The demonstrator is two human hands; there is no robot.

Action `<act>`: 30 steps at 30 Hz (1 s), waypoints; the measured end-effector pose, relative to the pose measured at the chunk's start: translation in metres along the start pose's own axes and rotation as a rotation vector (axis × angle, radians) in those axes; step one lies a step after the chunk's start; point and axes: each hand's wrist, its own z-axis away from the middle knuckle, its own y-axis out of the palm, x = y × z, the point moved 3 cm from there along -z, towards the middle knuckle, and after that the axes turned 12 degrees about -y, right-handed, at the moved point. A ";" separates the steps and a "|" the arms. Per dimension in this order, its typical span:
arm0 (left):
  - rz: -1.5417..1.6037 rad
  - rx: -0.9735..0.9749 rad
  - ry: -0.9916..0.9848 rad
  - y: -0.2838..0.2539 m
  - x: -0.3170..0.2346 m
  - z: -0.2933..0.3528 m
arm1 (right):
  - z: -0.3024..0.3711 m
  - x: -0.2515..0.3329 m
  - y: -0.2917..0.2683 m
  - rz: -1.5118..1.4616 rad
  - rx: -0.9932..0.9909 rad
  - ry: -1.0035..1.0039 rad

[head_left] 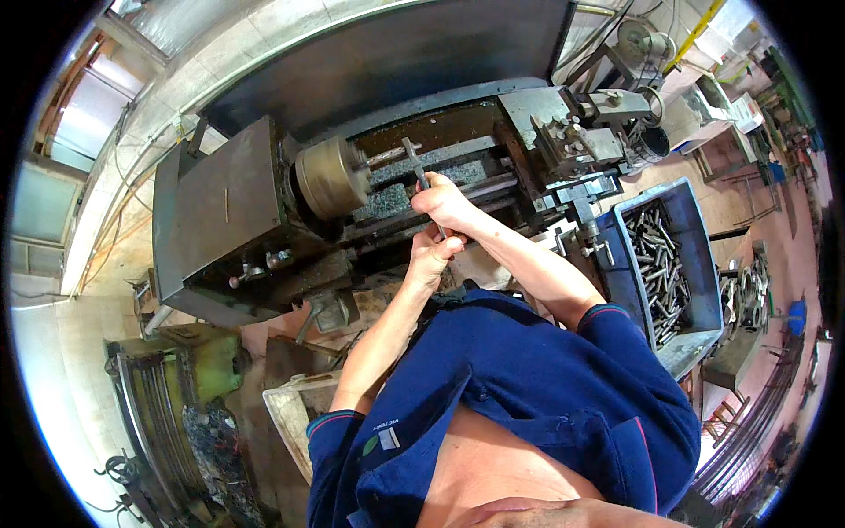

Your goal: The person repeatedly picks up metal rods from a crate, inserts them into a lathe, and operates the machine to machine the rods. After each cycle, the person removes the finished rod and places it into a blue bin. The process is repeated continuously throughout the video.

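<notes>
1. My right hand [443, 202] had its fingers closed around a caliper-like tool [415, 158]; its upper end stuck out beyond them, beside a rod [385, 158].
2. My left hand [429, 261] was just below those fingers, its own curled; I could not tell whether they gripped the tool.
3. Left of my fingers sat the chuck [333, 176]; well to their right, a blue bin [701, 255].
</notes>
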 end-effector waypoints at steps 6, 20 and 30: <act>0.062 0.104 0.010 0.020 0.002 -0.009 | 0.008 0.000 -0.022 -0.158 -0.078 0.004; 0.037 0.144 0.025 0.019 0.003 -0.013 | 0.007 -0.009 -0.025 -0.143 -0.066 -0.001; -0.250 0.166 0.122 0.036 0.017 -0.033 | 0.048 -0.002 -0.059 -0.505 -0.353 -0.153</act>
